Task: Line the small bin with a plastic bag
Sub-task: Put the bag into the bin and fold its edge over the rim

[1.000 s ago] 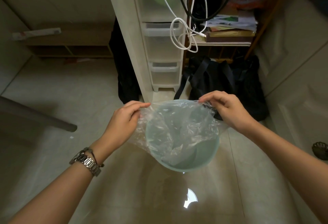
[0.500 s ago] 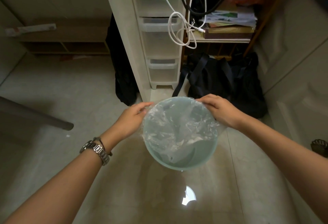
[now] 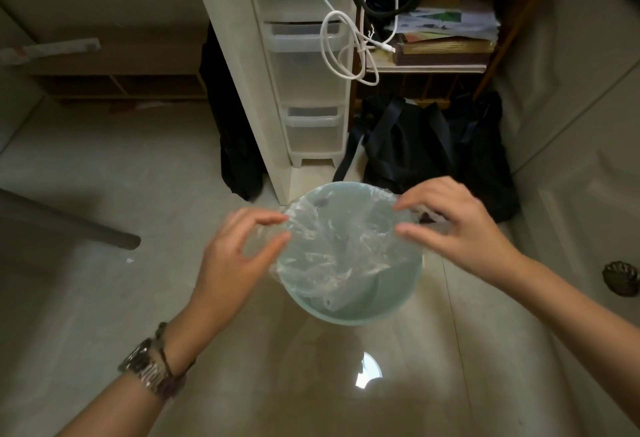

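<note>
1. A glossy pale tiled floor (image 3: 311, 384) fills the near part of the view, with a bright patch of reflected light just below the bin.
2. The left forearm comes in from the lower left, wearing a metal-link wristwatch (image 3: 152, 369) at the wrist.
3. The left hand (image 3: 235, 256) hangs at the left side of the bin, thumb and fingers spread apart and gently curled; the fingertips (image 3: 280, 218) sit right at the edge of the bag, and whether they touch the film cannot be told through the blur.
4. The small round pale-green plastic bin (image 3: 381, 312) stands on the floor between the two hands, its mouth facing up.
5. The thin clear crinkled plastic bag (image 3: 339, 249) lies inside the bin, its edge draped over the far and left rim, while the near rim shows bare.
6. The right hand (image 3: 460, 229) hovers over the right rim, fingers spread with a gap between thumb and index, gripping nothing; the tips reach just over the bag's right edge.
7. Beyond the bin stands a white plastic drawer tower (image 3: 311, 97) with a looped white cable (image 3: 343, 45) hanging in front.
8. To its right, a black fabric bag (image 3: 426, 146) slumps on the floor under a shelf of stacked papers (image 3: 446, 35).
</note>
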